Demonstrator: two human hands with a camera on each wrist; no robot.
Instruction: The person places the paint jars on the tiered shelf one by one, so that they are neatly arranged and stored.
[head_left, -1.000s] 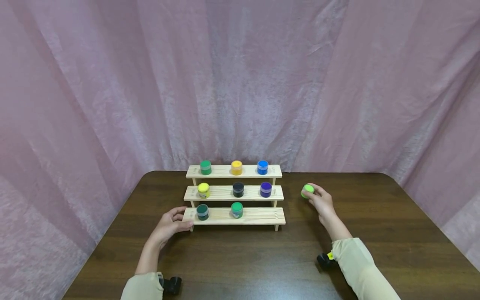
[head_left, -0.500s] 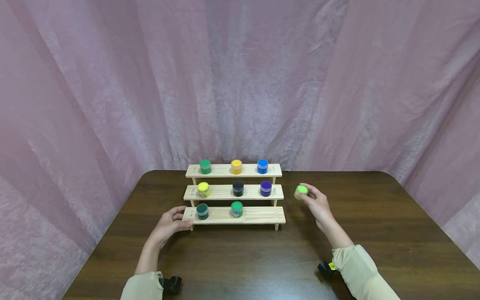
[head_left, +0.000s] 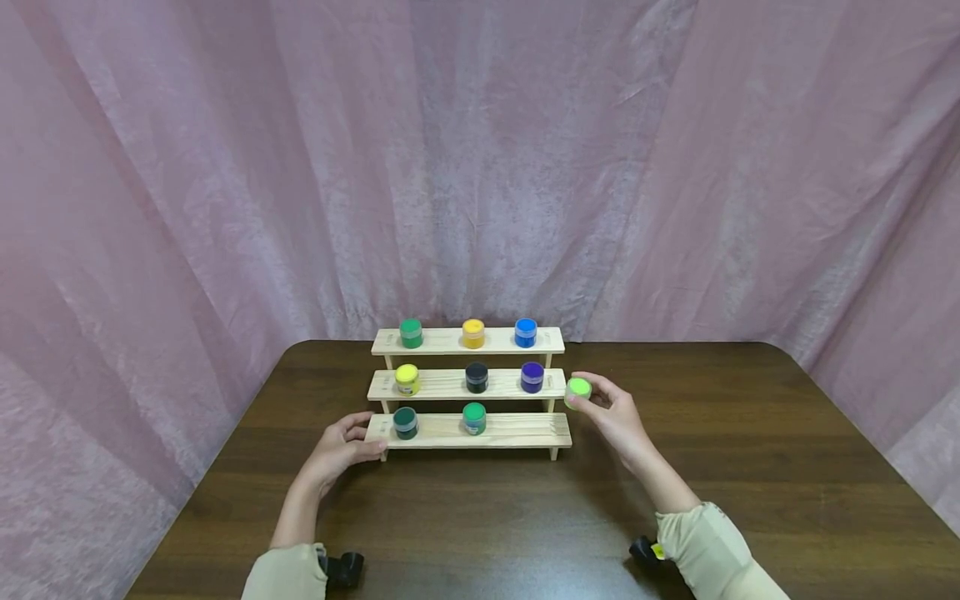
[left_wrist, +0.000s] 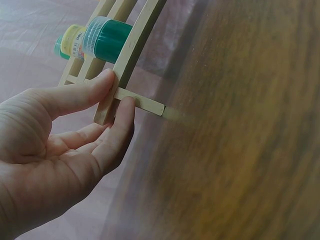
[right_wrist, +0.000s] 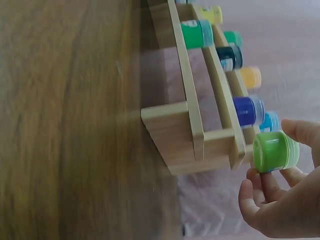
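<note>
A three-tier wooden display rack [head_left: 517,431] stands on the table. My left hand [head_left: 337,454] grips the left end of its lowest shelf; in the left wrist view the thumb lies on top and fingers are underneath. My right hand [head_left: 613,417] pinches a lime green paint jar [head_left: 578,388] between thumb and fingers, just off the right end of the middle shelf. In the right wrist view the same jar [right_wrist: 272,151] is off the rack. On the lowest shelf sit a dark green jar [head_left: 406,423] at left and a green jar [head_left: 474,419] in the middle.
The middle shelf bears yellow [head_left: 407,380], black [head_left: 476,377] and purple [head_left: 532,377] jars. Green [head_left: 411,333], orange-yellow [head_left: 473,334] and blue [head_left: 526,333] jars stand on the top shelf. A pink curtain [head_left: 480,167] hangs behind the brown wooden table [head_left: 480,517].
My right hand has moved left with the lime green paint jar, from out over the table to the rack's right end. The left hand has kept its grip on the lowest shelf.
</note>
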